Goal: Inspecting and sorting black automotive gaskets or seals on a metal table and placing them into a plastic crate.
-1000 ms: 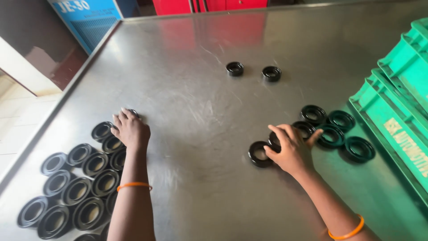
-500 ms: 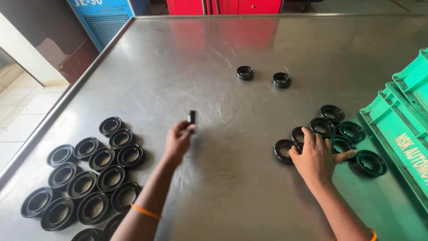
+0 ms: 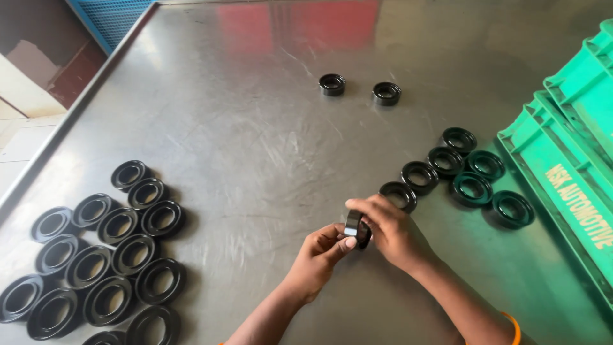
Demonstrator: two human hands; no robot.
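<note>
Both my hands meet low in the middle of the metal table (image 3: 255, 128). My left hand (image 3: 319, 255) and my right hand (image 3: 393, 230) pinch a black ring part (image 3: 355, 227) between them, held on edge above the tabletop. It may be two pieces pressed together; I cannot tell. Just right of my right hand lies a cluster of several smaller black rings (image 3: 460, 172). A large group of flat black rings (image 3: 102, 249) is laid out at the left.
Two more black rings (image 3: 332, 84) (image 3: 386, 93) stand apart at the far middle of the table. Green plastic crates (image 3: 568, 160) line the right edge. The table's left edge drops to a tiled floor (image 3: 16, 147).
My left hand carried a black ring from the left group across to the middle. My right hand lifted off the right cluster and joined it, so both hands grip the part together.
</note>
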